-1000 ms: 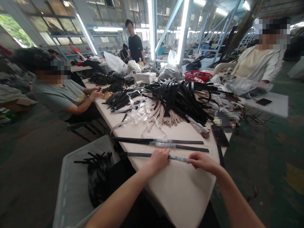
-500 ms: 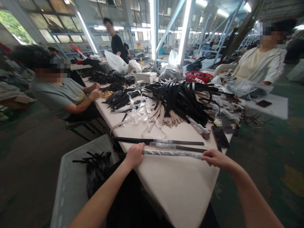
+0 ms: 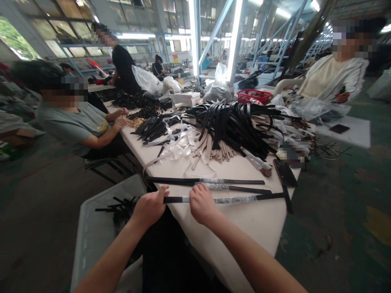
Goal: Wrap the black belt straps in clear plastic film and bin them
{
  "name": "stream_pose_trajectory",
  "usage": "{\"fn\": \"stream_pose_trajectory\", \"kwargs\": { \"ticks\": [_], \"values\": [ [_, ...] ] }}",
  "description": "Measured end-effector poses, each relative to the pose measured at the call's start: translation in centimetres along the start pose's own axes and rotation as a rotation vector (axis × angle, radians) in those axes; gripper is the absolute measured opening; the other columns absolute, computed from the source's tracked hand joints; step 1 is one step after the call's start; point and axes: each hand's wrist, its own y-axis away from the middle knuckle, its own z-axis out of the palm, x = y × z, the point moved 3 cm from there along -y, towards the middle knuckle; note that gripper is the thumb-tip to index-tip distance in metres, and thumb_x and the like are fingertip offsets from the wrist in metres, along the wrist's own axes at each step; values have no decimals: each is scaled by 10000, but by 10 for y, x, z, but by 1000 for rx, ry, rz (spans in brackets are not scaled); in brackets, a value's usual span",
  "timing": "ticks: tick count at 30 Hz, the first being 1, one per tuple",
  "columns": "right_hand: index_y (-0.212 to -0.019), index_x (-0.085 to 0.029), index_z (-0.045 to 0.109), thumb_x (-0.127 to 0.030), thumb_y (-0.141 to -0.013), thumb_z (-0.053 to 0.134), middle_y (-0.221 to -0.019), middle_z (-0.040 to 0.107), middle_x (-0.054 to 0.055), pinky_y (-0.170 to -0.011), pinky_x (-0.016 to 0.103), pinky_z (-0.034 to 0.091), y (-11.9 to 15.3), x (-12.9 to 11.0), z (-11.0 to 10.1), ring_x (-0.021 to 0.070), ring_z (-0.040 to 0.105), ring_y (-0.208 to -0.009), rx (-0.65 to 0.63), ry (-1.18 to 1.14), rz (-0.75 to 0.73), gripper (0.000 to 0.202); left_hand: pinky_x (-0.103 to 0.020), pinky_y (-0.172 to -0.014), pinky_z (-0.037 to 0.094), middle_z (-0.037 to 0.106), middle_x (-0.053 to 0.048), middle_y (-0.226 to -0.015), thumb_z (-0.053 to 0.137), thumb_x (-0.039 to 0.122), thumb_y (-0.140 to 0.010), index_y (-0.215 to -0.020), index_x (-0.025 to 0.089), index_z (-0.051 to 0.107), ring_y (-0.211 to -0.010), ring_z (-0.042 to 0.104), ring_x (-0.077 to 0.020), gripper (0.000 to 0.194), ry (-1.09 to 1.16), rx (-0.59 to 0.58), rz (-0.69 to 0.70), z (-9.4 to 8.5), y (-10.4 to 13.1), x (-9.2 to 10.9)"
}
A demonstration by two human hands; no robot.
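Your left hand (image 3: 149, 208) is closed on the black strap (image 3: 270, 197) toward its left part, one fingertip sticking up above it; how far the strap runs on behind your palm you cannot tell. Your right hand (image 3: 203, 204) is curled over the same strap, fingers bent and knuckles up, near your left hand but apart from it. Its thumb is hidden. Clear wrap (image 3: 235, 200) shows on both sides of your right hand, and past it the strap runs bare and black over the near part of the table (image 3: 238, 234) to the right edge. There its end comes close to a dark strip (image 3: 287, 200) hanging over the side.

Just beyond your hands lie two wrapped straps (image 3: 244, 182), black too, each with clear wrap about its middle. Your right hand overlaps the nearer one in view; you cannot tell whether it touches.

Farther in you have film scraps (image 3: 185, 146), beige strips (image 3: 210, 151) and a big black heap (image 3: 232, 126), with a red basket (image 3: 250, 99) behind it. A dark slab (image 3: 285, 173) lies near the right corner. Below your left side stands a pale bin (image 3: 78, 232) with black strips (image 3: 120, 207) in it
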Motion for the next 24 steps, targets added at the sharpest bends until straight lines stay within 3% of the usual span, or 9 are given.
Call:
{"fn": "stream_pose_trajectory", "kwargs": {
  "ticks": [3,6,10,13,14,16,19,22,24],
  "values": [
    [-941,-155,648,-153,-933,402,-1041,631,152,-1017,433,292,18,46,-15,287,498,-1053,8,141,79,246,-304,-627,441,706,-90,-779,319,355,-1000,-1146,174,553,-704,686,-264,329,-61,57,-20,-2,14,-49],
    [-931,-164,641,-185,-934,439,-1034,644,143,-953,393,331,42,92,-31,284,522,-1042,-7,211,143,204,-298,-604,429,706,-81,-766,330,354,-995,-1104,180,567,-697,687,-267,314,-67,54,-7,10,12,-76],
    [-1140,-204,603,-289,-931,517,-1053,687,94,-793,312,383,74,150,-44,241,617,-936,-129,178,291,241,-304,-656,450,718,-86,-860,361,304,-969,-1144,187,551,-783,697,-269,283,-18,47,-108,26,-20,-89],
    [-1053,-187,640,-281,-961,473,-956,721,105,-717,300,379,97,193,-53,238,662,-853,-213,232,449,213,-382,-808,475,701,-138,-1044,473,304,-899,-1195,161,549,-955,671,-310,338,1,52,-161,27,-50,-78],
    [-1002,-174,650,-273,-968,456,-929,723,118,-710,302,377,103,202,-57,244,668,-842,-220,252,478,221,-424,-888,458,670,-164,-1145,531,328,-864,-1233,151,539,-1052,635,-332,409,20,67,-115,25,-58,-62],
    [-978,-160,652,-268,-975,440,-915,725,134,-703,301,377,108,208,-62,246,675,-828,-199,272,487,238,-492,-1043,364,553,-195,-1347,641,399,-795,-1345,143,472,-1249,506,-363,630,90,118,70,20,-69,-7],
    [-976,-174,644,-262,-972,439,-903,731,117,-689,287,374,100,192,-67,230,680,-799,-130,280,448,222,-480,-1136,275,445,-157,-1465,677,503,-795,-1437,206,381,-1354,400,-324,767,263,146,400,17,-79,110],
    [-990,-188,636,-281,-986,413,-883,733,100,-673,279,364,91,173,-75,220,680,-785,-48,266,349,242,-441,-995,424,629,-146,-1209,616,424,-883,-1282,202,511,-1132,590,-286,469,345,66,532,26,-93,202],
    [-1039,-199,629,-280,-980,420,-876,732,89,-668,277,360,92,175,-83,219,679,-786,-34,263,296,232,-381,-827,490,684,-104,-935,515,267,-945,-1109,183,570,-878,664,-245,192,323,-20,532,36,-105,224]
  ]
}}
